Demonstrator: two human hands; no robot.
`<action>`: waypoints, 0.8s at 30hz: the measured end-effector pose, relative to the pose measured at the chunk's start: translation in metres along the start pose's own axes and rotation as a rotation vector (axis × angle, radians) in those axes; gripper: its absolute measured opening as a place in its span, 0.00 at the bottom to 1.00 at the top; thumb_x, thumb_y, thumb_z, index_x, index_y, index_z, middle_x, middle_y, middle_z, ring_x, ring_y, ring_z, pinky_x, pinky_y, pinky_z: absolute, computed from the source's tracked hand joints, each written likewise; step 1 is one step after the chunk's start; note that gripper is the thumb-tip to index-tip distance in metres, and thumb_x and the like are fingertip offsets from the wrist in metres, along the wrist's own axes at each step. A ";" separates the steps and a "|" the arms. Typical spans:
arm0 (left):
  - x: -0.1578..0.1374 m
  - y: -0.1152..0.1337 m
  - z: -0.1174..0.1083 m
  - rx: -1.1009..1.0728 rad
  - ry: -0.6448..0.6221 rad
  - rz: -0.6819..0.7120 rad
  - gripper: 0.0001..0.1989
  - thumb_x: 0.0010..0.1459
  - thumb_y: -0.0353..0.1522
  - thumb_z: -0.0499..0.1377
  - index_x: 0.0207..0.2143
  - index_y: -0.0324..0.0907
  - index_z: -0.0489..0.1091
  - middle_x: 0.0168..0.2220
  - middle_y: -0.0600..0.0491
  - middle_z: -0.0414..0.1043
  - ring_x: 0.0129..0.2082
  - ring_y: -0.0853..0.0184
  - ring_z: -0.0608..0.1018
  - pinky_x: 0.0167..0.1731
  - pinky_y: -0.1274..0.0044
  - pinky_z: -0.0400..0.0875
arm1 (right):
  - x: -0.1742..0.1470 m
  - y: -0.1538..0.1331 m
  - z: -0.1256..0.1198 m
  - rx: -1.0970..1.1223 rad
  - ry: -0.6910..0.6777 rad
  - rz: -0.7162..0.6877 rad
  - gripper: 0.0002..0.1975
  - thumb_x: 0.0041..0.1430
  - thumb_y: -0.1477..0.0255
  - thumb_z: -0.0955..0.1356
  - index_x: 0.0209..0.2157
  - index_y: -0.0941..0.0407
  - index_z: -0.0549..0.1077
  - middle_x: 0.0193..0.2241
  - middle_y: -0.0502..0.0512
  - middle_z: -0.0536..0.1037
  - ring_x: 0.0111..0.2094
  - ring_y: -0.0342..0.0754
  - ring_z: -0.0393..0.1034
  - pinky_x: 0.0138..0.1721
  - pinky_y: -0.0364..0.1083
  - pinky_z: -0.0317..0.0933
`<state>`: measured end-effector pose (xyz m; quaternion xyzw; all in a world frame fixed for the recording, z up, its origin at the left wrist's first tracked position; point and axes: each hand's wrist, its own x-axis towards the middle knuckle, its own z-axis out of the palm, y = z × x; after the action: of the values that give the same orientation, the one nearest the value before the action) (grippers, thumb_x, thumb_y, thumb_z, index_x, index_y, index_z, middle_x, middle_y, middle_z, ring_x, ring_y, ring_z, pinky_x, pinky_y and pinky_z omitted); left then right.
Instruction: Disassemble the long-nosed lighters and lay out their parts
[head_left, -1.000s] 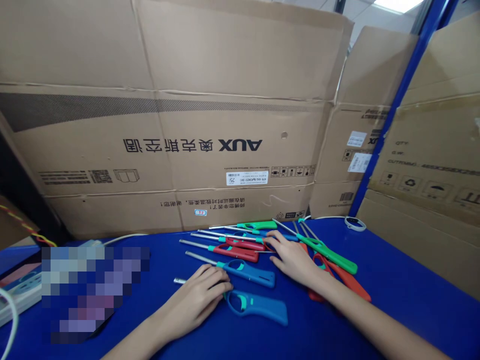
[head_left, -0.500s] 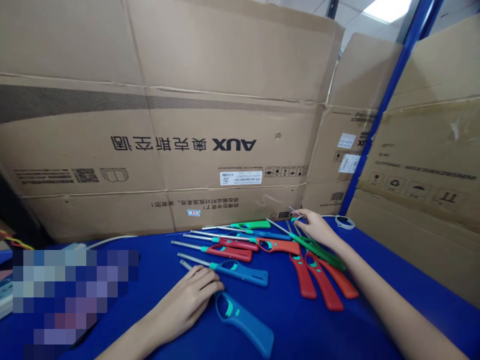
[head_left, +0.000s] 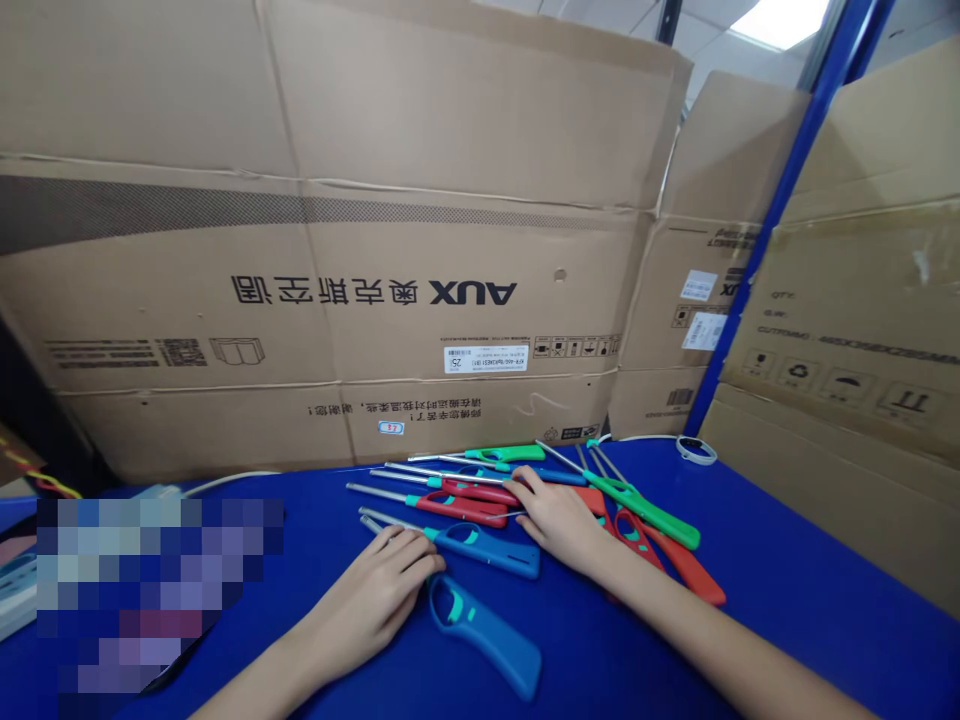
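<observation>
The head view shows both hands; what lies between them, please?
In the head view, a blue lighter handle lies between the left hand and right hand.

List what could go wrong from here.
1. The left hand grips the near blue lighter toward its front, so the handle could swing.
2. The right hand reaches over the orange lighter in a tight cluster and may nudge its neighbours.
3. The right-hand green lighter lies across other tubes; pulling those could drag it along.
</observation>
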<state>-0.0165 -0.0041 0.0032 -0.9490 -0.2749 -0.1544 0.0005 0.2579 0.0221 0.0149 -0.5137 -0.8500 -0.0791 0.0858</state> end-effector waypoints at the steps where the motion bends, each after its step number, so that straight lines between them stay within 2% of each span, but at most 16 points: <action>1: 0.000 -0.001 0.000 0.008 -0.002 -0.004 0.18 0.60 0.20 0.45 0.48 0.44 0.63 0.44 0.51 0.69 0.46 0.61 0.69 0.51 0.66 0.59 | 0.002 -0.002 0.003 -0.024 -0.005 -0.010 0.18 0.59 0.78 0.63 0.52 0.58 0.65 0.52 0.62 0.67 0.39 0.53 0.73 0.35 0.47 0.65; 6: -0.001 -0.005 -0.001 0.029 0.002 -0.027 0.18 0.60 0.20 0.46 0.47 0.44 0.63 0.44 0.50 0.68 0.45 0.60 0.69 0.50 0.66 0.59 | 0.010 -0.006 0.013 -0.116 0.003 -0.020 0.14 0.60 0.82 0.60 0.46 0.61 0.69 0.48 0.66 0.70 0.36 0.52 0.73 0.34 0.46 0.64; 13: -0.002 -0.005 -0.003 0.017 0.009 -0.023 0.18 0.59 0.19 0.45 0.47 0.43 0.63 0.44 0.50 0.67 0.45 0.61 0.68 0.48 0.68 0.61 | 0.008 -0.002 0.016 -0.094 0.064 -0.012 0.08 0.62 0.77 0.62 0.41 0.60 0.70 0.43 0.63 0.73 0.32 0.50 0.73 0.32 0.45 0.62; 17: -0.003 -0.005 -0.002 0.024 0.020 -0.028 0.18 0.59 0.19 0.45 0.48 0.43 0.63 0.46 0.49 0.67 0.46 0.61 0.68 0.48 0.67 0.62 | 0.004 0.002 0.009 -0.042 0.140 0.027 0.11 0.65 0.74 0.59 0.44 0.59 0.69 0.37 0.59 0.77 0.32 0.51 0.73 0.32 0.45 0.61; 21: -0.007 -0.007 0.003 0.039 0.172 -0.068 0.21 0.62 0.22 0.46 0.56 0.43 0.56 0.55 0.45 0.61 0.54 0.58 0.65 0.51 0.65 0.63 | -0.009 -0.005 -0.005 -0.004 0.253 -0.008 0.13 0.65 0.72 0.58 0.45 0.58 0.68 0.34 0.59 0.78 0.32 0.52 0.72 0.34 0.47 0.59; 24: -0.011 -0.008 0.005 0.028 0.327 -0.099 0.24 0.64 0.26 0.47 0.61 0.42 0.48 0.59 0.42 0.54 0.59 0.56 0.60 0.55 0.62 0.61 | -0.021 -0.018 -0.012 0.055 0.433 -0.147 0.11 0.62 0.73 0.58 0.40 0.58 0.69 0.26 0.56 0.77 0.27 0.50 0.70 0.33 0.46 0.58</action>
<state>-0.0278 -0.0030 -0.0051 -0.8965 -0.3196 -0.3027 0.0508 0.2519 -0.0070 0.0207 -0.4187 -0.8487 -0.1703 0.2744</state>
